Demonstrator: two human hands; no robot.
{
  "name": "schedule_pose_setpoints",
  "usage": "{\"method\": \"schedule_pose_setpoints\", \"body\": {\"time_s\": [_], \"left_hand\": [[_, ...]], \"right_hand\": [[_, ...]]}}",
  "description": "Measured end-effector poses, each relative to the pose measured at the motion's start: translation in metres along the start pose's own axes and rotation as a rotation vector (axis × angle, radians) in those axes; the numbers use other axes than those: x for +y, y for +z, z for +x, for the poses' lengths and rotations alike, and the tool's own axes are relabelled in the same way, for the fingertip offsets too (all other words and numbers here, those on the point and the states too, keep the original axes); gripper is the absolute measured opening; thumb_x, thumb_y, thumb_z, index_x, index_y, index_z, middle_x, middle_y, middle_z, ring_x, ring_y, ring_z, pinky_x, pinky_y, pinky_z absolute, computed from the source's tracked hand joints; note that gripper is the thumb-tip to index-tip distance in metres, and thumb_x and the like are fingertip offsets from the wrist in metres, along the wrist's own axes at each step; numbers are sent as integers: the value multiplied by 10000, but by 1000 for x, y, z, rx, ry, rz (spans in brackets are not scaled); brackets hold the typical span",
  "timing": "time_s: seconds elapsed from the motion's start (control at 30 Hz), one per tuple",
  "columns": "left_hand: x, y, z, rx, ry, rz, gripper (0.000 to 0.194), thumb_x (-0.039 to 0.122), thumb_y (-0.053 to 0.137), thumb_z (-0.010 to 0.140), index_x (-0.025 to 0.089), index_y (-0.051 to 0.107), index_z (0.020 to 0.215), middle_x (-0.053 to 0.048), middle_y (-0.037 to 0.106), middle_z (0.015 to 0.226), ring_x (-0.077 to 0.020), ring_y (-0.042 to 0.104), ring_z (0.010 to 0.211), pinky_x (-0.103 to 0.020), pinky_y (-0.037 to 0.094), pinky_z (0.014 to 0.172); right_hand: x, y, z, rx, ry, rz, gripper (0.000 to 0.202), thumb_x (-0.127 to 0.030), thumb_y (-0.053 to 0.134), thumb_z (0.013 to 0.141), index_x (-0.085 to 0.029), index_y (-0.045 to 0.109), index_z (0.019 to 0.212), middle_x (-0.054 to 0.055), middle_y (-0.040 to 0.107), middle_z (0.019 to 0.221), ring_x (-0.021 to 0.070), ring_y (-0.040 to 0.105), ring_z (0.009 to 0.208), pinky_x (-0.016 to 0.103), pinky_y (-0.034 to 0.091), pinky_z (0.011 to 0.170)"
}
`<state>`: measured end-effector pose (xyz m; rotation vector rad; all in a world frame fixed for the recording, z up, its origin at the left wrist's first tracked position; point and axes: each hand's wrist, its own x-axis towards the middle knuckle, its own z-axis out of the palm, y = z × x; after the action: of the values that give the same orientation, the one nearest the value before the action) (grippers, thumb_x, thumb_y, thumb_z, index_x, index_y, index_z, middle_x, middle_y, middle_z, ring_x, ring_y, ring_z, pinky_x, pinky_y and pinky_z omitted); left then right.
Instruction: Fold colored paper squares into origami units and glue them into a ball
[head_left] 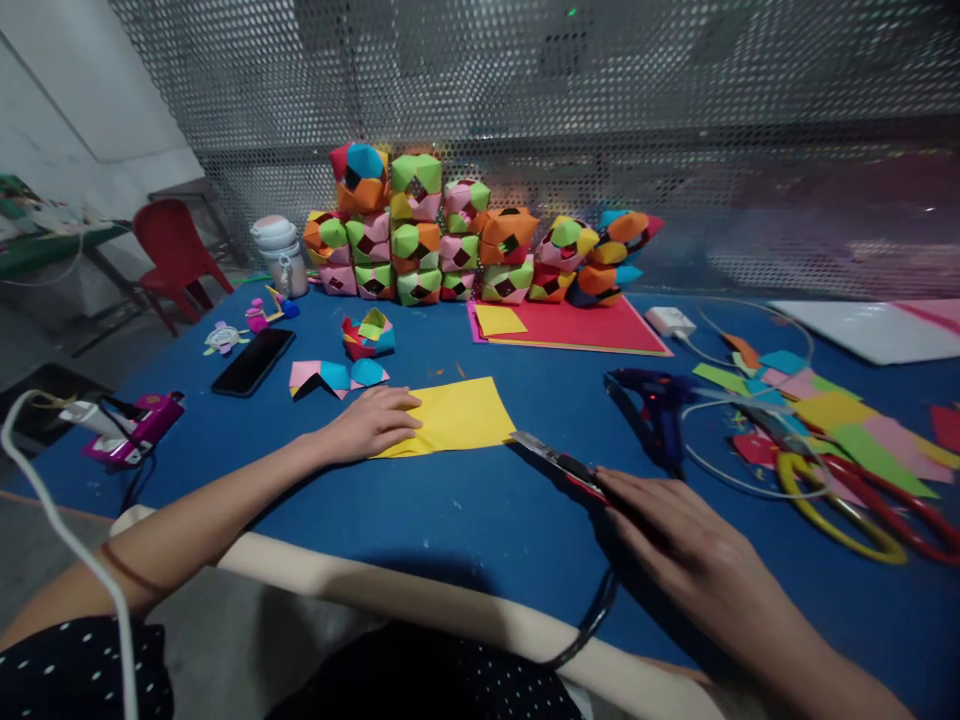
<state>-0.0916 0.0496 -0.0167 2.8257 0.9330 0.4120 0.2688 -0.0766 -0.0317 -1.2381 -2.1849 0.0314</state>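
Yellow paper (457, 415) lies flat near the middle of the blue worktop (465, 520); we see the left hand (371, 422) pressing on its left edge, fingers flat and spread, gripping nothing. At the paper's right corner we note the blade tip of a cutter (559, 463), which the right hand (690, 555) holds by its handle, grip closed around it. Far of the paper we find a red sheet (581, 325) and, behind it, a stack of coloured paper cubes (420, 235) against the perforated metal wall. Left of the paper lie a phone (253, 361) and folded pieces (337, 376). Right of the cutter we see a glue gun (652, 405), then paper scraps (832, 415) and scissors (862, 500).
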Motion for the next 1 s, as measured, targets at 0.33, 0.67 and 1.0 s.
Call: {"method": "schedule_pose_setpoints", "body": {"time_s": [0.33, 0.67, 1.0], "left_hand": [[2, 1, 1, 129, 60, -76, 239, 278, 454, 900, 164, 663, 925, -83, 673, 1030, -198, 568, 1072, -380, 419, 979], [-1, 3, -1, 321, 23, -215, 190, 190, 483, 874, 138, 664, 905, -133, 653, 1046, -183, 613, 989, -331, 505, 865], [4, 0, 0, 384, 19, -201, 191, 183, 487, 870, 138, 670, 896, -128, 673, 1012, -182, 629, 969, -329, 519, 842]], "right_hand": [[4, 1, -1, 53, 112, -54, 330, -316, 460, 878, -184, 578, 1156, 112, 656, 1035, 263, 611, 919, 419, 515, 767], [-11, 9, 19, 85, 86, -67, 312, -277, 471, 872, -147, 587, 1131, 116, 661, 1018, 238, 602, 924, 380, 509, 774], [-32, 0, 21, 59, -75, -68, 313, -186, 490, 859, -127, 568, 1156, 134, 647, 1074, 230, 591, 929, 385, 500, 781]]}}
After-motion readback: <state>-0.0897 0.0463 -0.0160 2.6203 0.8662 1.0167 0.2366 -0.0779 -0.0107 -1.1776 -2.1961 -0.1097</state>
